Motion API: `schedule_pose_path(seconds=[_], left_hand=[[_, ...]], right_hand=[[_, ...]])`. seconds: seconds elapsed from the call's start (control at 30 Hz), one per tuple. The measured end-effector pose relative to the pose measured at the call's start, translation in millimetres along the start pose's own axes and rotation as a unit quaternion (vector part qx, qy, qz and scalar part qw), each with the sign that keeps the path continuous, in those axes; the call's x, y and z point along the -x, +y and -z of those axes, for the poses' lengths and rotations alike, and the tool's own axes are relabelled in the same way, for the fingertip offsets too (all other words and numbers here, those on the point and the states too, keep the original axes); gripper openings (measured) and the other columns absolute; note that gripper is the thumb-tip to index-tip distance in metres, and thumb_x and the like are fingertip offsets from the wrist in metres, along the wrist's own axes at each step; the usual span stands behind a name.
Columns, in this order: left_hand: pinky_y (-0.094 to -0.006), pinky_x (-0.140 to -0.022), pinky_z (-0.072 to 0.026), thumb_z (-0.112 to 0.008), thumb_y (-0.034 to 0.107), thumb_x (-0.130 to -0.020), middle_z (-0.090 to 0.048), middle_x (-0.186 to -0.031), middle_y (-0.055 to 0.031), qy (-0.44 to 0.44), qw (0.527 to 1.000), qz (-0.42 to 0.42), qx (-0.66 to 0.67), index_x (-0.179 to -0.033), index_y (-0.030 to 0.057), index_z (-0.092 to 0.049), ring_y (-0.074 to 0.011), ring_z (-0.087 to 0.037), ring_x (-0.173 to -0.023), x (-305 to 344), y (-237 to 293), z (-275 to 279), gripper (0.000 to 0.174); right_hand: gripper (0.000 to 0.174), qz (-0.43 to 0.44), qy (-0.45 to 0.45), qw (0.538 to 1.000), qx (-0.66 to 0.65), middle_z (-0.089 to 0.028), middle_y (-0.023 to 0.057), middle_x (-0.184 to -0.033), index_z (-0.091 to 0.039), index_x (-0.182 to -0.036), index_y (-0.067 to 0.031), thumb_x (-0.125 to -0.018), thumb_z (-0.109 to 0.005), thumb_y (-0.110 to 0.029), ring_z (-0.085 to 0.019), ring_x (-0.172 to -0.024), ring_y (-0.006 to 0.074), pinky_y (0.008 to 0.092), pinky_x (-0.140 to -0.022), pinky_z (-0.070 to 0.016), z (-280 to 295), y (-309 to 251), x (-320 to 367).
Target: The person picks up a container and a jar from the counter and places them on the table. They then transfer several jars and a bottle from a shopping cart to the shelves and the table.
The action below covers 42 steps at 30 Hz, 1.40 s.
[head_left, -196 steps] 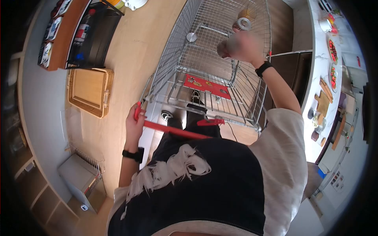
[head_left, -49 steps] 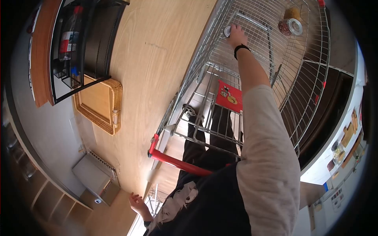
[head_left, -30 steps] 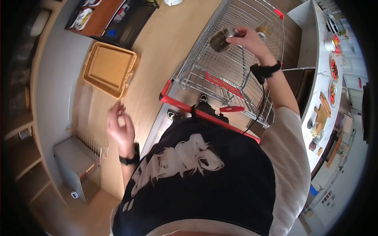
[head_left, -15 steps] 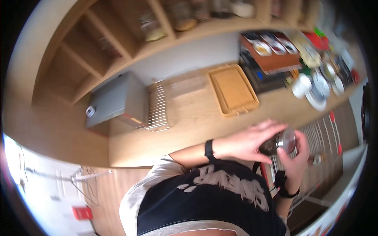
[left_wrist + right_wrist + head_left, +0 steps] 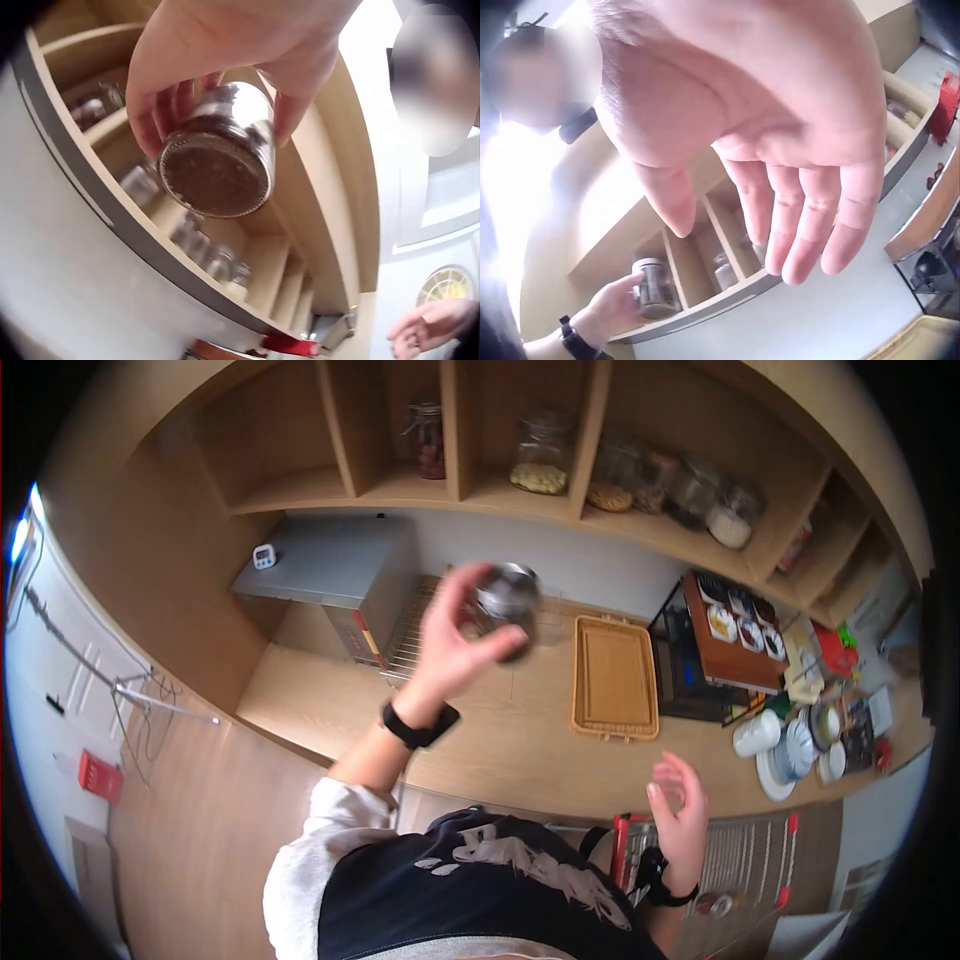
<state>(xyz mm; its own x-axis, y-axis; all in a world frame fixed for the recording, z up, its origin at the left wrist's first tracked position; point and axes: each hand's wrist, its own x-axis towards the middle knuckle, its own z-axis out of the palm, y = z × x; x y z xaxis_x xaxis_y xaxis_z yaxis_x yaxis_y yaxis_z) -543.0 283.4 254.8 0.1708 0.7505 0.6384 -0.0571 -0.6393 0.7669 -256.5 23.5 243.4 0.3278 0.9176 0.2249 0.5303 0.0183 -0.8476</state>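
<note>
My left hand (image 5: pixel 446 638) grips a glass jar (image 5: pixel 508 598) with a metal lid, thumb on one side and fingers on the other. Dark contents show through the jar's round base (image 5: pixel 216 176) in the left wrist view. In the head view it is raised over the counter, below the wall shelf (image 5: pixel 580 510); in the right wrist view the jar (image 5: pixel 657 291) overlaps a shelf compartment. My right hand (image 5: pixel 682 822) holds nothing, its fingers relaxed above the shopping cart (image 5: pixel 745 860).
Several lidded jars, one with pale pieces (image 5: pixel 540 470), stand in shelf compartments. Below are a grey metal box (image 5: pixel 335 560), a wire rack (image 5: pixel 405 640), a wicker tray (image 5: pixel 615 680) and a black stand (image 5: pixel 690 660). White crockery (image 5: pixel 790 745) sits at the right. The cart contains a jar (image 5: pixel 716 903).
My right hand took the jar out of the cart, and both hands met around it. Now my left hand alone holds it, raised toward the shelf; my right hand has let go. The view turned toward the shelf.
</note>
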Motion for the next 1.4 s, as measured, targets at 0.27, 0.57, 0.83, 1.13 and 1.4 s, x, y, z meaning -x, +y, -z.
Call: schedule_pose_path(seconds=[0.27, 0.57, 0.83, 1.13, 1.4], left_hand=[[-0.0379, -0.1, -0.0505, -0.087, 0.02, -0.073, -0.063, -0.127, -0.0202, 0.258, 0.936, -0.061, -0.232, -0.144, 0.0019, -0.042, -0.0297, -0.063, -0.117, -130.8, -34.5, 128.6, 0.086], [-0.043, -0.104, -0.0473, -0.089, 0.024, -0.072, -0.057, -0.13, -0.0243, 0.259, 0.895, -0.036, -0.361, -0.137, -0.0051, -0.045, -0.0394, -0.055, -0.122, -209.0, -99.7, 152.1, 0.084], [-0.0429, -0.099, -0.0498, -0.084, 0.035, -0.078, -0.052, -0.13, -0.024, 0.259, 0.857, -0.03, -0.444, -0.138, -0.0044, -0.048, -0.0413, -0.057, -0.117, -211.5, -118.0, 148.5, 0.081], [-0.0403, -0.093, -0.0513, -0.088, 0.03, -0.075, -0.059, -0.12, -0.0192, 0.325, 0.874, -0.118, -0.343, -0.132, -0.0039, -0.053, -0.0332, -0.061, -0.108, -155.2, -68.8, 130.3, 0.075], [-0.0393, -0.095, -0.0512, -0.09, 0.026, -0.074, -0.057, -0.121, -0.0188, 0.162, 0.943, -0.139, -0.255, -0.136, -0.0034, -0.05, -0.0323, -0.06, -0.11, -157.7, -43.6, 27.4, 0.079]], right_hand=[[0.031, -0.132, 0.046, 0.99, -0.013, -0.067, 0.0048, -0.098, -0.062, -0.124, -0.0011, -0.095, -0.068, -0.01, -0.062, -0.086, 0.0095, 0.0227, -0.073, -0.0495, 25.2, 71.3, 18.1], [0.031, -0.1, 0.002, 0.994, -0.03, -0.067, 0.0056, -0.101, -0.059, -0.126, 0.0008, -0.097, -0.065, -0.006, -0.064, -0.09, 0.0118, 0.0246, -0.08, -0.0514, 5.0, 53.6, 4.1], [0.029, -0.128, -0.004, 0.992, -0.002, -0.069, 0.0059, -0.097, -0.061, -0.123, 0.002, -0.095, -0.065, -0.006, -0.066, -0.087, 0.0127, 0.026, -0.078, -0.0528, 6.4, 59.0, 12.1], [0.026, -0.122, 0.029, 0.992, -0.023, -0.071, 0.0075, -0.094, -0.065, -0.118, 0.0019, -0.093, -0.067, -0.007, -0.067, -0.083, 0.0134, 0.0275, -0.074, -0.0539, 14.2, 63.8, 22.9], [0.028, -0.119, 0.003, 0.993, -0.01, -0.071, 0.0078, -0.092, -0.065, -0.119, 0.0029, -0.092, -0.068, -0.005, -0.066, -0.08, 0.0132, 0.0274, -0.074, -0.0533, 15.7, 63.6, 27.3]])
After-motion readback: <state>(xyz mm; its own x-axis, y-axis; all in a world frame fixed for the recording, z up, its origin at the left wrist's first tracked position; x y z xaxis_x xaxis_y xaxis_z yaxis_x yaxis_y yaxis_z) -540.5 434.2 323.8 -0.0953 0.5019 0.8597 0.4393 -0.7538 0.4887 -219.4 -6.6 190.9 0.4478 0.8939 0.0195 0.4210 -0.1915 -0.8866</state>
